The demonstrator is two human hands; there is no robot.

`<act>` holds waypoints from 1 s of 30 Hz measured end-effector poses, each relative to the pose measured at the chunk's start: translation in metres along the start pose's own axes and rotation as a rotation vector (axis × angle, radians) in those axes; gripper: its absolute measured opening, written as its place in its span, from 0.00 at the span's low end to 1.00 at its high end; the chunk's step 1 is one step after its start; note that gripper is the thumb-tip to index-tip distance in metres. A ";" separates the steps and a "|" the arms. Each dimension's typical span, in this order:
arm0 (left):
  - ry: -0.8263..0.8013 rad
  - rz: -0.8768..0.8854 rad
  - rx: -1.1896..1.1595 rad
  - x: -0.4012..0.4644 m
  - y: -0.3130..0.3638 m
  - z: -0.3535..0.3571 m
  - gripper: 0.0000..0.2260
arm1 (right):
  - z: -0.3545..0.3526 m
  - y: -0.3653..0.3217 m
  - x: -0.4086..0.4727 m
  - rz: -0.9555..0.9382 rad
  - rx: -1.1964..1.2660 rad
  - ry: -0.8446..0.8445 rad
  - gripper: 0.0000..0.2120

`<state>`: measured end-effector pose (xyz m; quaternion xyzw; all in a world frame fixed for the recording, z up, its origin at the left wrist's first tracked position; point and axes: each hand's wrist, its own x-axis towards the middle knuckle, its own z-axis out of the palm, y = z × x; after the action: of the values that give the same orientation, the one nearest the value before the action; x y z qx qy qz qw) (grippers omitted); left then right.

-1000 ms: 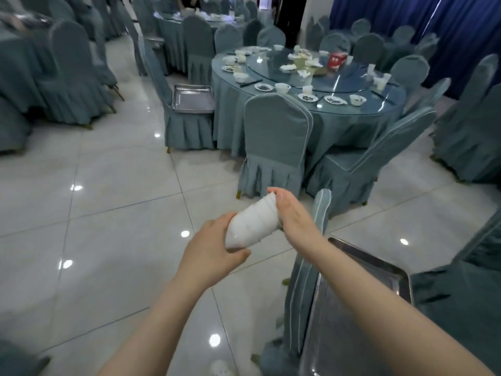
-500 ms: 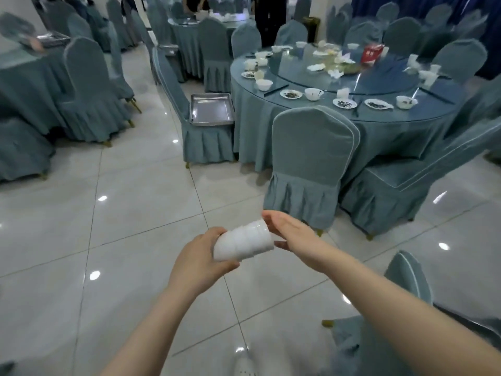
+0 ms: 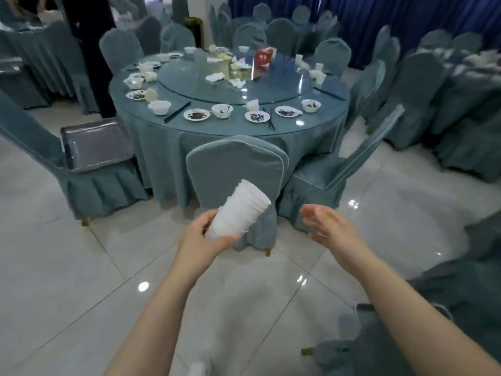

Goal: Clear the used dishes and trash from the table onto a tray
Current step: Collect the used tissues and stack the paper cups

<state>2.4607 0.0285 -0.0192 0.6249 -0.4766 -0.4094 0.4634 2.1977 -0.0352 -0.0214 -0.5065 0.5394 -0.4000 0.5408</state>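
Note:
My left hand point(image 3: 202, 244) grips the lower end of a stack of white cups point(image 3: 240, 210), tilted up to the right. Apart from the stack, my right hand point(image 3: 329, 226) is held out with fingers spread and nothing in it. Ahead stands the round table point(image 3: 189, 137) in a blue-grey cloth. Along its near edge lie small white plates with dark scraps point(image 3: 197, 114), white bowls point(image 3: 160, 107), chopsticks point(image 3: 176, 112) and crumpled napkins point(image 3: 215, 76). A red box point(image 3: 263, 57) stands on the glass turntable point(image 3: 271, 88). A steel tray point(image 3: 95, 143) rests on a chair seat left of the table.
Covered chairs ring the table; one chair back point(image 3: 234, 169) stands directly between me and it, another chair point(image 3: 341, 169) angles at the right. More covered tables stand at both sides. A person in dark clothes point(image 3: 92, 50) stands at the far left. The tiled floor is glossy.
My right hand has let go of the cup stack and moved off to the right. The table has come closer and more central in view.

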 end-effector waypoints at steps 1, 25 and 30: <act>-0.056 0.008 -0.008 0.024 0.004 0.006 0.23 | -0.010 -0.001 0.012 0.014 0.023 0.057 0.11; -0.960 0.262 0.035 0.349 0.181 0.473 0.23 | -0.366 -0.002 0.111 0.136 0.253 1.126 0.08; -1.068 0.243 0.033 0.388 0.214 0.580 0.20 | -0.443 0.003 0.132 0.131 0.237 1.252 0.07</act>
<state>1.9429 -0.4844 0.0246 0.2779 -0.7205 -0.6059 0.1913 1.7724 -0.2152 -0.0056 -0.0800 0.7351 -0.6431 0.1991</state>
